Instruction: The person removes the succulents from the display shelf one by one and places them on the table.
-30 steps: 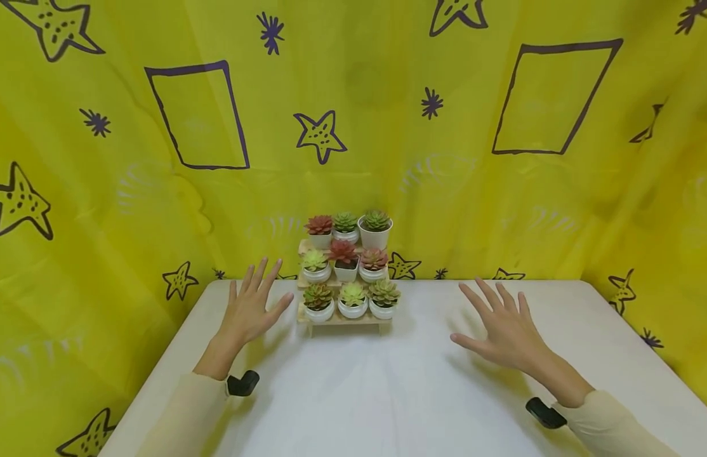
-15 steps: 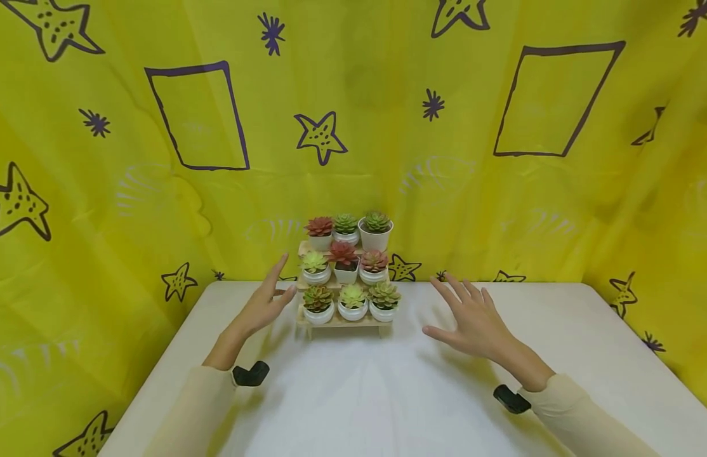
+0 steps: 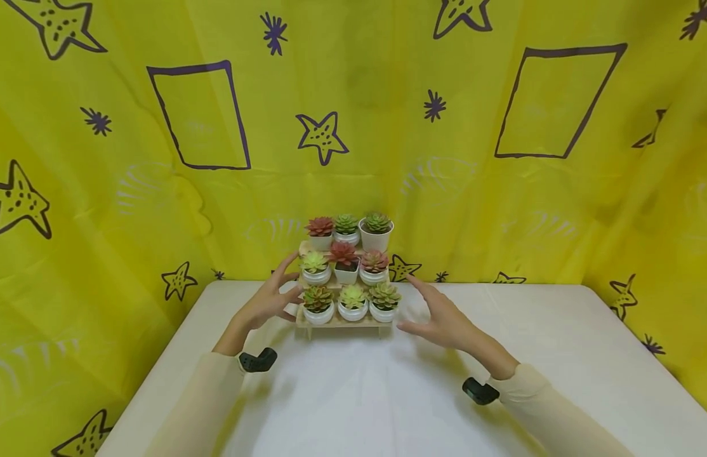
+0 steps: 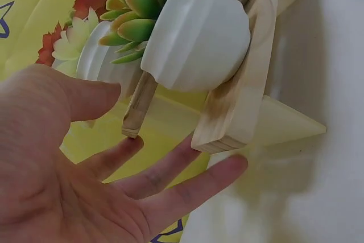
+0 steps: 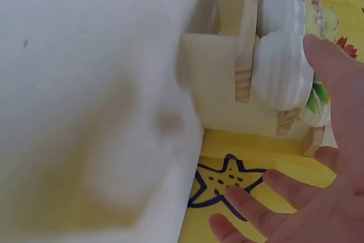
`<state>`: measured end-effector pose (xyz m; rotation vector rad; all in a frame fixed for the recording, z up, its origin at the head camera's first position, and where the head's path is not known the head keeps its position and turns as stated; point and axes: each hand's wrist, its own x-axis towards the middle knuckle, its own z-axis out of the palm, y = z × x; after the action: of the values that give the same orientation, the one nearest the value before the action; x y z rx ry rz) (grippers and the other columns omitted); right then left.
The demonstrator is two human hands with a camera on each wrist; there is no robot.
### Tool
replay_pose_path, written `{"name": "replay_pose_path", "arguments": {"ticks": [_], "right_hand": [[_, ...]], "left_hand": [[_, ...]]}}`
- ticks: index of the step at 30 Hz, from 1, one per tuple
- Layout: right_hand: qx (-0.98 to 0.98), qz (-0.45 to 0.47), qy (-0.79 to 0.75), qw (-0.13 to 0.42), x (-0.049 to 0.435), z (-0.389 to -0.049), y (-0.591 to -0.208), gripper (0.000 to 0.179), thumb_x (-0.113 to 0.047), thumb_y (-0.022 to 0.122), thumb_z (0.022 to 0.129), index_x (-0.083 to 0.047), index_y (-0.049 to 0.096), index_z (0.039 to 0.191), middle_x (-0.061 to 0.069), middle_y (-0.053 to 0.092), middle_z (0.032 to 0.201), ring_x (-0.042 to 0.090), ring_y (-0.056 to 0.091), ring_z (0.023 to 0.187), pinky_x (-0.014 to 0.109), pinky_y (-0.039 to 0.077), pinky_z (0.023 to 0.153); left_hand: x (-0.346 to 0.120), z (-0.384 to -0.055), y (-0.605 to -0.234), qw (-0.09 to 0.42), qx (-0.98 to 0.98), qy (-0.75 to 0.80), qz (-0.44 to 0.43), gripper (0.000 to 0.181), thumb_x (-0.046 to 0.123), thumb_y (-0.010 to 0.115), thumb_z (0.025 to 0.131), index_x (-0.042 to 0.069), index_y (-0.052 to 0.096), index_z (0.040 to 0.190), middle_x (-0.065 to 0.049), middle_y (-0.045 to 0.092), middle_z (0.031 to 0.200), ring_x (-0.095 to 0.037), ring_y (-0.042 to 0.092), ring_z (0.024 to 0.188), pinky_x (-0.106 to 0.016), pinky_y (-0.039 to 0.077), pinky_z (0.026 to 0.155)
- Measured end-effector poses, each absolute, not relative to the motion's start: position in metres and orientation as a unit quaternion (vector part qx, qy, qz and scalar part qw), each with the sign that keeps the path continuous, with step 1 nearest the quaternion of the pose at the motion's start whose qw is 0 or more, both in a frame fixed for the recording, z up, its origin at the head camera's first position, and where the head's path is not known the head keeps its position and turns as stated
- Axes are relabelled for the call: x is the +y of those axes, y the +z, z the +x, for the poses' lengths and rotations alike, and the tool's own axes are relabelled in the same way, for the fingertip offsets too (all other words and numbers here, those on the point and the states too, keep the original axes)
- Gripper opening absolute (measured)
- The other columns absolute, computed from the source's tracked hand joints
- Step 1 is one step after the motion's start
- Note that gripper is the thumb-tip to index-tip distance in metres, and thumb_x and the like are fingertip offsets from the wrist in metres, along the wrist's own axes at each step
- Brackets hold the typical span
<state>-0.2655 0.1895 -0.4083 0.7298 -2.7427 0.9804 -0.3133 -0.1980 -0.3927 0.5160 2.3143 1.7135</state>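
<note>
A tiered wooden plant stand (image 3: 344,323) holds three rows of small potted succulents in white pots. At its left side is my left hand (image 3: 268,303), fingers spread and slightly bent; in the left wrist view the fingertips (image 4: 232,166) lie at the ends of the wooden slats (image 4: 222,135), and whether they touch is hard to tell. My right hand (image 3: 445,319) stands to the right of the stand, thumb and fingers apart, with a gap to the front-row green succulent (image 3: 384,296). The right wrist view shows its thumb (image 5: 324,55) near a white pot (image 5: 281,69).
The stand rests near the back edge of a white table (image 3: 353,400). Behind it hangs a yellow curtain (image 3: 376,95) with drawn stars and frames, which also closes in both sides. Dark wrist cameras sit on both wrists.
Both hands have moved inward toward the stand, the right one travelling farther left. The left has come up to the stand's side. The stand and plants have stayed put.
</note>
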Motion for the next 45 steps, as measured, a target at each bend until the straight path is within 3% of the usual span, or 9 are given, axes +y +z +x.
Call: {"name": "replay_pose_path", "arguments": {"ticks": [4, 13, 20, 26, 32, 45], "right_hand": [[-0.896, 0.235, 0.374, 0.044, 0.183, -0.269, -0.408, 0.092, -0.037, 0.079, 0.091, -0.008, 0.027, 0.162, 0.027, 0.048, 0.150, 0.049, 0.059, 0.121, 0.062, 0.050, 0.097], [-0.873, 0.203, 0.443, 0.012, 0.173, -0.276, -0.412, 0.085, -0.033, 0.082, 0.090, -0.015, 0.033, 0.158, 0.025, 0.057, 0.139, 0.039, 0.067, 0.107, 0.047, 0.059, 0.082], [-0.859, 0.195, 0.473, -0.003, 0.168, -0.280, -0.417, 0.080, -0.028, 0.085, 0.087, -0.011, 0.040, 0.152, 0.027, 0.055, 0.139, 0.035, 0.069, 0.101, 0.043, 0.059, 0.081], [-0.855, 0.191, 0.481, 0.003, 0.165, -0.279, -0.418, 0.077, -0.025, 0.085, 0.087, -0.007, 0.044, 0.149, 0.025, 0.056, 0.137, 0.029, 0.069, 0.097, 0.038, 0.056, 0.078], [-0.852, 0.198, 0.484, 0.013, 0.161, -0.279, -0.418, 0.068, -0.021, 0.086, 0.086, -0.006, 0.051, 0.142, 0.019, 0.060, 0.134, 0.028, 0.068, 0.093, 0.037, 0.054, 0.075], [-0.857, 0.192, 0.478, 0.012, 0.160, -0.279, -0.419, 0.067, -0.024, 0.085, 0.086, -0.007, 0.054, 0.142, 0.015, 0.061, 0.134, 0.027, 0.068, 0.094, 0.036, 0.053, 0.076]], "left_hand": [[-0.196, -0.317, -0.393, 0.104, 0.785, 0.588, 0.162, 0.076, 0.012, 0.052, 0.109, 0.037, 0.008, 0.165, -0.029, 0.023, 0.162, -0.046, 0.064, 0.113, -0.054, 0.062, 0.071], [-0.190, -0.319, -0.395, 0.065, 0.800, 0.572, 0.168, 0.076, 0.010, 0.053, 0.108, 0.033, 0.009, 0.166, -0.029, 0.029, 0.157, -0.035, 0.068, 0.096, -0.051, 0.062, 0.063], [-0.189, -0.320, -0.399, 0.043, 0.800, 0.571, 0.179, 0.077, 0.006, 0.054, 0.107, 0.028, 0.010, 0.166, -0.028, 0.027, 0.157, -0.036, 0.069, 0.091, -0.052, 0.061, 0.059], [-0.189, -0.321, -0.402, 0.035, 0.804, 0.566, 0.179, 0.078, 0.004, 0.055, 0.106, 0.028, 0.013, 0.166, -0.027, 0.029, 0.156, -0.027, 0.069, 0.086, -0.051, 0.061, 0.059], [-0.188, -0.320, -0.401, 0.033, 0.806, 0.565, 0.173, 0.078, 0.004, 0.054, 0.106, 0.028, 0.012, 0.166, -0.026, 0.029, 0.157, -0.027, 0.068, 0.087, -0.049, 0.061, 0.059], [-0.189, -0.323, -0.403, 0.033, 0.808, 0.563, 0.169, 0.079, 0.004, 0.056, 0.105, 0.031, 0.012, 0.166, -0.026, 0.029, 0.157, -0.025, 0.069, 0.085, -0.047, 0.061, 0.058]]}}
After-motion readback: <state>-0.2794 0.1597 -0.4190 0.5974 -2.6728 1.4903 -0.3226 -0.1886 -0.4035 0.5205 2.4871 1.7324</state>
